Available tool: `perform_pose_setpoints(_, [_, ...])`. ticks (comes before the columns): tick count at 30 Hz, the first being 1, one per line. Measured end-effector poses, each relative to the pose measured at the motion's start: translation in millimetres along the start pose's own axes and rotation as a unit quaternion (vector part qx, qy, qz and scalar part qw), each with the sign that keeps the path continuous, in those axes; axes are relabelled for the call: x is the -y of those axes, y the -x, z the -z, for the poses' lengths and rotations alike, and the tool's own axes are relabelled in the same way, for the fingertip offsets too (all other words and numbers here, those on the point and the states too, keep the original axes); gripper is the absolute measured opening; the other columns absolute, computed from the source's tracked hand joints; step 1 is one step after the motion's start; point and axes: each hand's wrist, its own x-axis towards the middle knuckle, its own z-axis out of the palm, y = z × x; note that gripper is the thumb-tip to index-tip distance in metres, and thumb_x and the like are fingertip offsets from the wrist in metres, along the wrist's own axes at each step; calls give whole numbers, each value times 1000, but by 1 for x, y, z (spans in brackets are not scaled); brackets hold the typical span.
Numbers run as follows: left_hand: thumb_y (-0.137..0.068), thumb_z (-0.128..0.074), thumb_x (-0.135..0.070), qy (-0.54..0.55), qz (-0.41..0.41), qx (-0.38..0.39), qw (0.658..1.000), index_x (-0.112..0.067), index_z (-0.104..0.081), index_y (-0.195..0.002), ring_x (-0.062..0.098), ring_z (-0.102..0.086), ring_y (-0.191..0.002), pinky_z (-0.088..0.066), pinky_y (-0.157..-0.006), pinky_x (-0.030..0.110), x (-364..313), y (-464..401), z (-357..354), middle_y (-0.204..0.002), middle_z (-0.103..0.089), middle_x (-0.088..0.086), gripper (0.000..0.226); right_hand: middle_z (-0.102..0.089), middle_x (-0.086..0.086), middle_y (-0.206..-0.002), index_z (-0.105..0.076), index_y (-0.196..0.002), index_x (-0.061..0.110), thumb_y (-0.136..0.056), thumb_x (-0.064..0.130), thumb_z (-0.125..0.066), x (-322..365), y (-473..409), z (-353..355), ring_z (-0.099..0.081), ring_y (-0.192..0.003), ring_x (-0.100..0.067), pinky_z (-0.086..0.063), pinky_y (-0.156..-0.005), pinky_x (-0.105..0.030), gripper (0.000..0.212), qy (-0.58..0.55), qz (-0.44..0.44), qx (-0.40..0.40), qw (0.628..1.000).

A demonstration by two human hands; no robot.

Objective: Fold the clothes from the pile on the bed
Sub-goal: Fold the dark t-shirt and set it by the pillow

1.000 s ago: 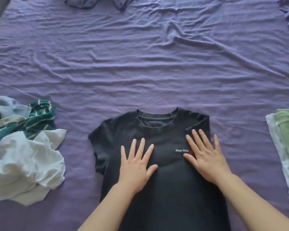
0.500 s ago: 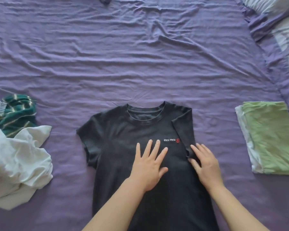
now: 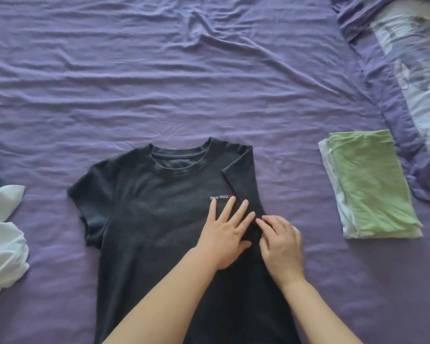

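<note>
Right, dark T-shirt (image 3: 147, 219) lies flat, front up, mid-bed on the purple sheet (image 3: 184, 83), its right sleeve folded in over the chest. Left hand (image 3: 225, 234) rests on it w/ fingers spread & straight, just below the small logo. Right hand (image 3: 282, 244) has fingers curled, pinching fabric at the sleeve's lower edge. Folded green & white stack (image 3: 368, 184) to the right; crumpled white garment (image 3: 3, 234) at left edge.
</note>
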Motion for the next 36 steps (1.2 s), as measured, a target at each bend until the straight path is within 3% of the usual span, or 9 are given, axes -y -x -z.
perform_pose_setpoints(4, [-96,-21,-58,10,34,18,999,-28,0,-150,26,19,-144,19,-108,58,23,31,-3,-159,11,-1,65,-65,-12,-113,-71,-100,7,-62,4,-75,22,-8,6,-58,-112,-34,-45,-89,-48,39,41,-11,44,998])
perform_pose_setpoints(11, [-98,-22,-54,53,245,-4,968,-27,-3,-151,25,9,-146,4,-115,53,107,101,10,-160,6,4,63,-56,-16,-131,-61,-122,9,-68,14,-78,128,-32,0,-49,-125,-34,-41,-100,-53,57,7,149,132,980])
perform_pose_setpoints(13, [-99,-29,-49,84,322,-33,943,-26,-3,-151,24,5,-146,-1,-116,50,135,120,16,-160,3,4,62,-46,-14,-141,-52,-132,12,-78,21,-70,158,-34,-7,-37,-135,-33,-31,-108,-53,57,3,176,162,971])
perform_pose_setpoints(17, [-98,-40,-38,160,422,-75,889,-20,-7,-151,26,-5,-145,-12,-117,45,183,146,26,-159,-6,9,65,-8,-4,-158,-15,-149,26,-94,42,-41,202,-40,-30,0,-146,-25,-4,-116,-46,62,24,222,218,950])
perform_pose_setpoints(24, [-95,-51,-38,209,444,-120,863,-12,-15,-149,26,-25,-137,-27,-108,38,239,136,25,-151,-28,8,69,7,-2,-159,6,-149,28,-94,53,-33,248,-62,-68,14,-144,-27,4,-115,-49,72,61,262,218,938])
perform_pose_setpoints(29, [-86,-60,-44,220,490,-110,836,-18,-54,-117,28,-39,-116,-36,-93,35,257,129,25,-121,-49,7,42,11,-4,-158,9,-148,28,-91,62,-30,251,-71,-91,17,-143,-28,9,-112,-53,77,101,254,241,931])
perform_pose_setpoints(33, [-86,-51,-34,334,503,-137,785,-13,-52,-98,28,-51,-93,-40,-74,34,255,134,37,-102,-62,9,25,11,-4,-158,8,-148,28,-90,63,-29,252,-71,-90,16,-144,-28,8,-112,-54,77,106,250,250,929])
perform_pose_setpoints(35, [-86,-53,-29,392,499,-151,758,-11,-50,-103,28,-57,-90,-44,-73,33,248,131,48,-101,-63,9,25,10,-5,-158,5,-149,27,-91,61,-31,253,-71,-85,15,-144,-28,6,-114,-52,76,92,241,253,932])
perform_pose_setpoints(36, [-86,-56,-26,460,486,-165,724,-9,-48,-110,29,-61,-91,-50,-75,36,243,126,52,-103,-63,11,30,8,-6,-158,3,-149,26,-92,59,-32,251,-71,-81,14,-144,-27,4,-115,-50,75,84,231,252,936])
